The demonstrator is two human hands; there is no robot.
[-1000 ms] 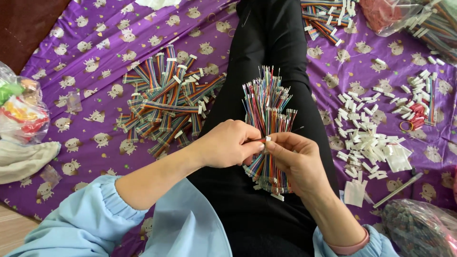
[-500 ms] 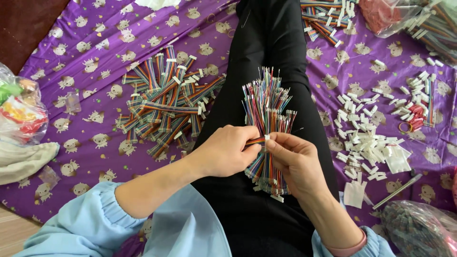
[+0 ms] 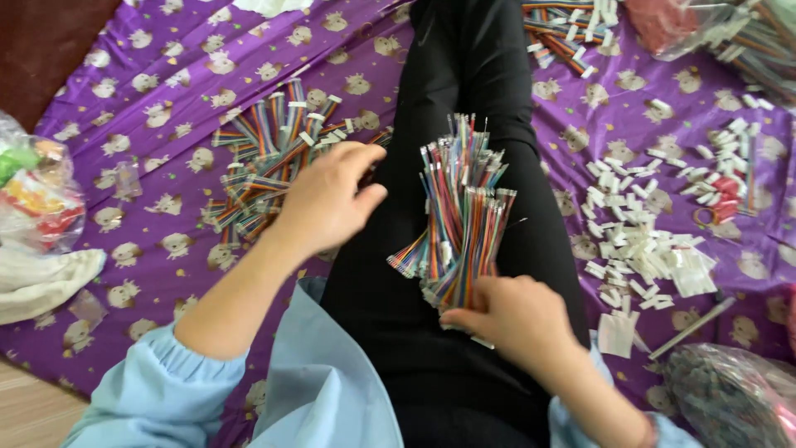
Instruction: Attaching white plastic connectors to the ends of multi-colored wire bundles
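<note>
A: On the black-trousered lap [image 3: 464, 75]: what is listed?

B: One bundle of multicoloured ribbon wires [image 3: 461, 217], fanned upward, its lower end just under the right hand [image 3: 518, 319].

A: Right hand, fingers?

B: Curled together, tips at the foot of the bundle. Whether they truly pinch it I cannot tell.

A: Left hand [image 3: 325, 199]?

B: Over the lap's left edge, fingers loosely spread and slightly blurred, holding nothing visible. Nearest item: a heap of striped cable pieces [image 3: 265, 158] on the purple printed cloth [image 3: 166, 75].

A: Right of the lap?

B: Scattered small white connector pieces [image 3: 643, 249]. A clear bag [image 3: 730, 394] lies at the lower right corner. Another bag of coloured contents [image 3: 33, 195] sits at far left.
</note>
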